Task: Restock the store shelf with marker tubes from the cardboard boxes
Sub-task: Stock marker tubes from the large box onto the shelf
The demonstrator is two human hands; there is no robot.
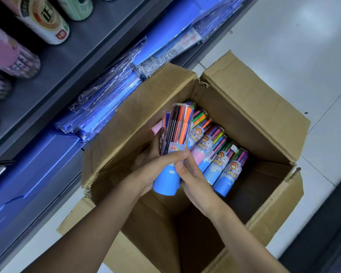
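Note:
An open cardboard box (250, 119) stands on the floor beside the shelf. Several marker tubes (222, 162) with clear tops and blue bases lie in a row inside it. My left hand (152, 170) grips a bundle of marker tubes (175, 133) held up over the box, its thumb across their front. A pink-based tube shows behind this bundle. My right hand (193, 180) sits just right of the bundle, fingers curled against the blue base of the tubes; what exactly it pinches is hidden.
The dark store shelf (53, 79) runs along the left, carrying cylinder tubes (45, 22) on top. Wrapped blue packs (110, 95) lie on the lower level against the box's left flap. White tiled floor (295, 46) lies to the right.

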